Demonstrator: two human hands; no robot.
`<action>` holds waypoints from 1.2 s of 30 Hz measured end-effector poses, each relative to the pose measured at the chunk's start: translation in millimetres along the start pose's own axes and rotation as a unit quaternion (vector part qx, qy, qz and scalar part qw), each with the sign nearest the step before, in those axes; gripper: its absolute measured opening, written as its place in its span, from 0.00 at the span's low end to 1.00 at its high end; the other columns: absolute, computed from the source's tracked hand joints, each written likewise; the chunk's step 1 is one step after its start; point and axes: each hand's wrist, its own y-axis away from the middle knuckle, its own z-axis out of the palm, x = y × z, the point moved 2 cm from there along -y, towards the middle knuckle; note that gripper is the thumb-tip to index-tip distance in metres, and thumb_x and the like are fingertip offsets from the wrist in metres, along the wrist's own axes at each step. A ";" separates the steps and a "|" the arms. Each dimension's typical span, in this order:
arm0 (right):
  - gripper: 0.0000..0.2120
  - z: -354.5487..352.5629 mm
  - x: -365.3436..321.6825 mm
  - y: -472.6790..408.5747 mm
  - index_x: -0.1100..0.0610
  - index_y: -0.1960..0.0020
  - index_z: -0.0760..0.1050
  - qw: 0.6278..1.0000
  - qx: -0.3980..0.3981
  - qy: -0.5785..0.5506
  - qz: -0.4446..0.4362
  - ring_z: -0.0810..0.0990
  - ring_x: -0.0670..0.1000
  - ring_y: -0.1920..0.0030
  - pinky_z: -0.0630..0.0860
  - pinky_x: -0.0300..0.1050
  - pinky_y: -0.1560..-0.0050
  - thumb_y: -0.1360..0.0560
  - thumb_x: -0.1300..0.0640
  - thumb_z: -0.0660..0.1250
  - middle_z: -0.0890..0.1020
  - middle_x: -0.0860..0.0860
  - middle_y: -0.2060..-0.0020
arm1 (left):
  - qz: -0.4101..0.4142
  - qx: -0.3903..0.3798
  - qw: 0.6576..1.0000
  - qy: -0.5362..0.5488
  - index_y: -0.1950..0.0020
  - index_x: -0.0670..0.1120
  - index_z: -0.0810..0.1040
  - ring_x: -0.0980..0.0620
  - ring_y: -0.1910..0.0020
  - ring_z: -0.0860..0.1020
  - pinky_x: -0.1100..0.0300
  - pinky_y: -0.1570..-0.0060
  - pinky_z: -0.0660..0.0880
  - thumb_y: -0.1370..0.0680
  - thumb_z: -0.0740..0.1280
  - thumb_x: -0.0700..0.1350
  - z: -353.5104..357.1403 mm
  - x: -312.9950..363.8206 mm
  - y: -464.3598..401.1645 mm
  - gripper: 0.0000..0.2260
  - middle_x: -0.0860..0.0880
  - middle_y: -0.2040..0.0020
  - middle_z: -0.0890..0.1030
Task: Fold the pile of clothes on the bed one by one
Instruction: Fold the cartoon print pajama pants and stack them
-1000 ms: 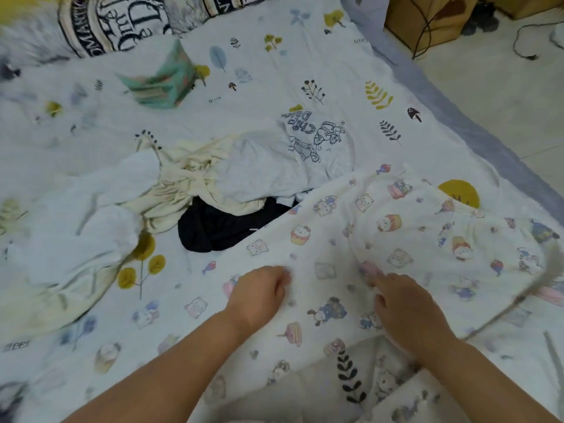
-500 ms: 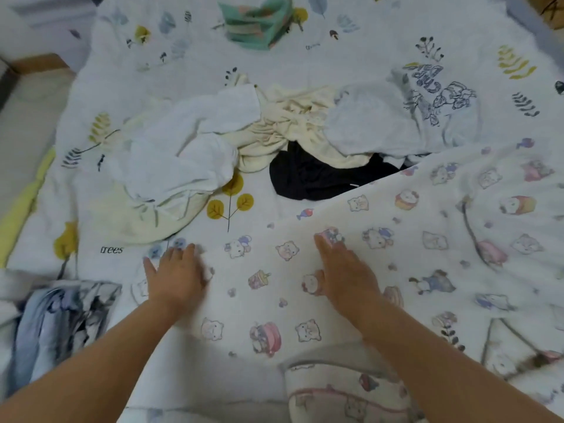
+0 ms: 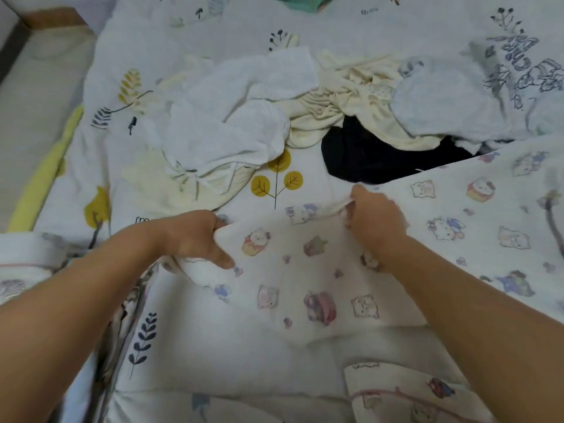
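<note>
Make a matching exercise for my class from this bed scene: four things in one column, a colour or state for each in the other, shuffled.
Column 1
1. left hand
2. black garment
3. cartoon-print cloth
4. cream garment

Column 2
A. crumpled in the middle of the pile
B. dark, partly under the cartoon-print cloth's edge
C. grips a bunched edge of the cartoon-print cloth
D. white with small animal and cupcake pictures

Pairs: 1-C, 2-B, 3-D, 4-A

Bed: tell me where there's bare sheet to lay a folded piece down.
Bare sheet lies beyond the pile, between the white garment and the green item at the top edge. A smaller patch sits near the yellow tree print, between the pile and the cartoon-print garment. The middle is crowded: cream, black and pale blue clothes overlap.
</note>
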 end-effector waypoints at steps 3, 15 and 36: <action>0.11 -21.6 10.9 -12.6 0.62 0.41 0.66 0.991 0.089 -0.049 0.085 0.74 0.60 0.57 0.70 0.51 0.58 0.23 0.66 0.54 0.75 0.62 0.54 | -0.003 0.119 0.987 0.111 0.60 0.47 0.80 0.54 0.72 0.75 0.66 0.78 0.69 0.31 0.74 0.46 -13.9 -15.2 -10.9 0.06 0.47 0.64 0.80; 0.37 30.1 -23.3 47.0 0.50 0.23 0.48 0.985 -0.154 -0.037 -0.074 0.45 0.55 0.24 0.48 0.51 0.25 0.25 0.38 0.59 0.49 0.53 0.24 | -0.048 0.256 0.889 0.378 0.68 0.43 0.65 0.53 0.69 0.65 0.61 0.69 0.62 0.25 0.67 0.46 48.0 -10.8 -50.7 0.16 0.48 0.68 0.67; 0.17 40.4 -43.3 129.4 0.60 0.42 0.77 0.973 -0.098 -0.060 -0.202 0.78 0.60 0.43 0.77 0.55 0.44 0.27 0.56 0.58 0.80 0.57 0.45 | -0.038 0.446 0.891 -0.081 0.49 0.36 0.75 0.34 0.56 0.75 0.43 0.58 0.72 0.35 0.66 0.35 82.3 -23.7 3.4 0.15 0.32 0.51 0.74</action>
